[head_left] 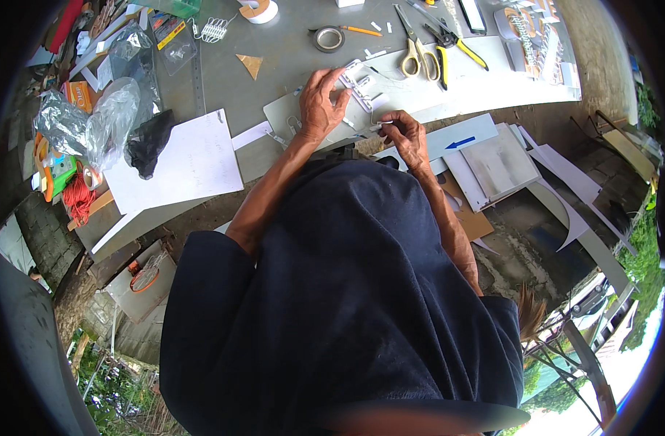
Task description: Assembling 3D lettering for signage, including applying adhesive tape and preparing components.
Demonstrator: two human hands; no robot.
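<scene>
On the metal-topped table, my left hand (321, 107) rests with fingers apart, its fingertips touching the edge of a narrow white piece (359, 89) with small raised parts along it. My right hand (406, 139) is closer to me and to the right, thumb and fingers pinched on a small white piece (381, 126). A thin wire seems to run between the two white pieces. Beneath lies a pale flat panel (280, 112), with thin wire loops near my left wrist. My fingers partly hide the small piece.
Scissors (417, 58), yellow-handled pliers (460, 45), a roll of dark tape (329, 38) and a pencil (360, 30) lie beyond my hands. At left are a white sheet (180, 163) and clear plastic bags (114, 120). Board offcuts (496, 163) lean at right below the table edge.
</scene>
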